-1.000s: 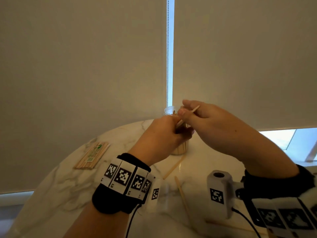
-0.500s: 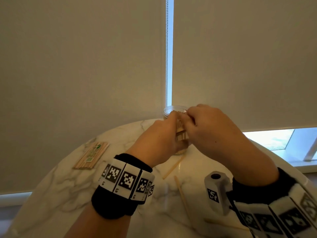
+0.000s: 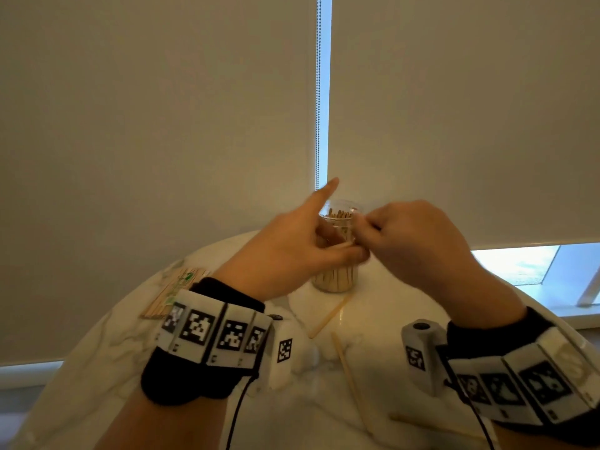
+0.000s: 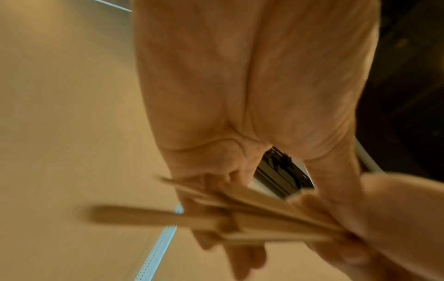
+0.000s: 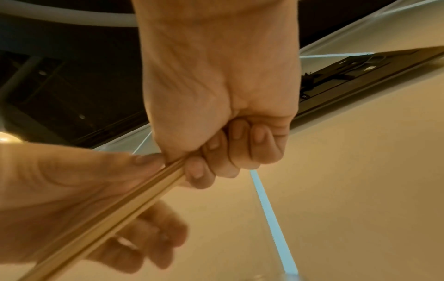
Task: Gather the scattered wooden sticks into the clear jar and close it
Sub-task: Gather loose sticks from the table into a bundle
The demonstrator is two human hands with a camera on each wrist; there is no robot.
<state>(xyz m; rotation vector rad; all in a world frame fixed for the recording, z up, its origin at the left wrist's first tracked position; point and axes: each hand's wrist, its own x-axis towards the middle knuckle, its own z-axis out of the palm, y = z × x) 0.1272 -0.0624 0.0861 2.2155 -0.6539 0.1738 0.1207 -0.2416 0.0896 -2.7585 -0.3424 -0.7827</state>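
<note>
The clear jar (image 3: 337, 280) stands open on the marble table (image 3: 97, 368), packed with upright wooden sticks. Just in front of its upper half, my left hand (image 3: 341, 251) holds a bundle of sticks (image 4: 252, 214) between thumb and curled fingers, while its index finger points up. My right hand (image 3: 363, 222) is at the jar's rim with fingers curled. In the right wrist view, that hand (image 5: 192, 167) pinches the end of the same sticks (image 5: 120, 207). Three loose sticks lie on the table: one (image 3: 329, 316) by the jar, one (image 3: 349, 375) nearer me, one (image 3: 431, 425) at the front right.
A flat pack of sticks (image 3: 172, 293) lies at the table's left, partly behind my left wrist band. Roller blinds (image 3: 162, 125) hang close behind the jar, and a window sill (image 3: 552, 287) runs at the right. No lid shows in any view.
My left index finger has lifted and now points up. The left hand has shifted left and down, uncovering the jar's top. My right hand has drawn back slightly to the rim.
</note>
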